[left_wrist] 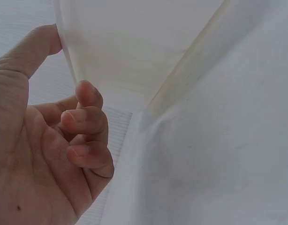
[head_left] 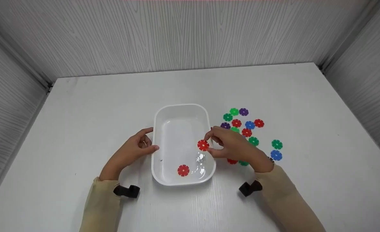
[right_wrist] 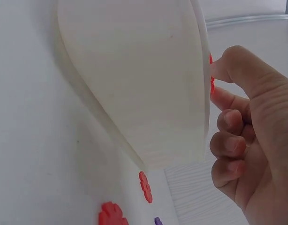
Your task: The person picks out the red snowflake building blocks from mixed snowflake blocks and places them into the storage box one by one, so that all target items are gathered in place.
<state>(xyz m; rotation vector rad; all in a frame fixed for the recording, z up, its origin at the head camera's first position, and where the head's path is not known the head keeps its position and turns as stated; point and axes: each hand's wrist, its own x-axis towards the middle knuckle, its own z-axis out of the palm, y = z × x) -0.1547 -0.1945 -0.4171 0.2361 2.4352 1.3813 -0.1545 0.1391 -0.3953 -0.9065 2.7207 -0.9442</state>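
Note:
A white plastic tray (head_left: 177, 135) with rounded corners stands on the table. At its left side, my left hand (head_left: 133, 149) holds the edge, thumb over the rim and index finger against the side; the other fingers curl loosely in the left wrist view. My right hand (head_left: 233, 145) pinches a red snowflake-shaped plastic disc (head_left: 203, 145) between thumb and index finger, over the tray's right rim. Inside the tray, near its front, lies another red disc (head_left: 183, 170). In the right wrist view the pinched disc (right_wrist: 212, 85) is mostly hidden behind the rim.
Loose discs in red, green, blue and purple lie on the table (head_left: 306, 106) right of the tray, such as a purple disc (head_left: 244, 111) and a blue disc (head_left: 276, 155). My right hand and forearm cover some. Pale wood-grain panels (head_left: 177, 35) border the table.

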